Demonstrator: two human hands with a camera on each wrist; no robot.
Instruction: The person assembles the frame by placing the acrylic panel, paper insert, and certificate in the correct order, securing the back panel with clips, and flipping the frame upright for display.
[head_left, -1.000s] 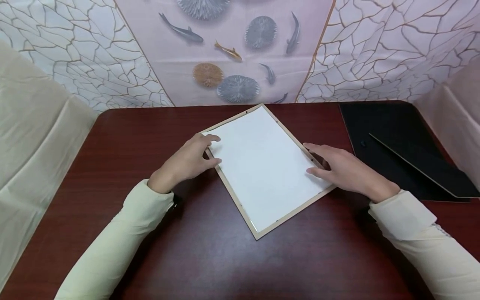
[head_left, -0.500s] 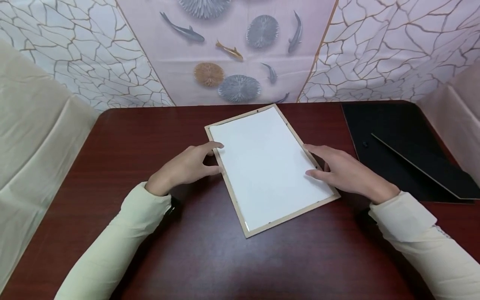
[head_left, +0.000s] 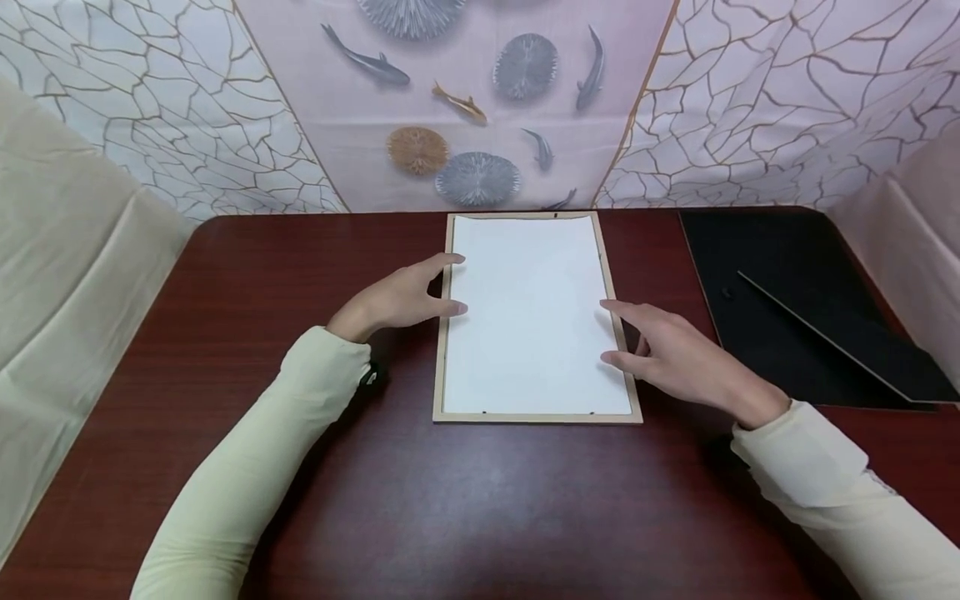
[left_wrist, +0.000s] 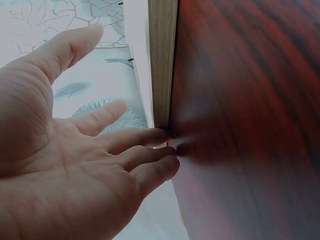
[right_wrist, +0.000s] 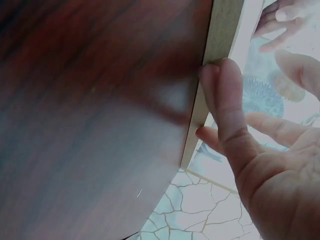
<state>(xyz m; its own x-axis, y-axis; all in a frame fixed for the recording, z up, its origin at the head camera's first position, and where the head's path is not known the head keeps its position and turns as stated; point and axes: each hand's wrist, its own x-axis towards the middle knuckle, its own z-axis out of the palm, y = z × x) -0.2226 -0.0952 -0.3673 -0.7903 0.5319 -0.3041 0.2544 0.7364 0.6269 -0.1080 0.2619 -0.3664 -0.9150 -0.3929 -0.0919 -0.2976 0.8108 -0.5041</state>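
Note:
A light wooden picture frame lies flat on the table, its long sides running away from me. Inside its rim is a white sheet, with small dark tabs along the edges. My left hand is at the frame's left side, thumb and forefinger reaching over the rim. In the left wrist view, other fingertips meet the outer wooden edge. On the right side, my right hand is spread likewise, and in the right wrist view its fingers touch the frame's side.
A black board lies at the table's right end, with a hinged black flap tilted up from it. Patterned cloth hangs behind the dark red table, and pale cloth drapes both sides.
The frame has turned from a slant to square with the table, its near corner swinging left and away. My left hand has moved away and right; the right hand stays at its side.

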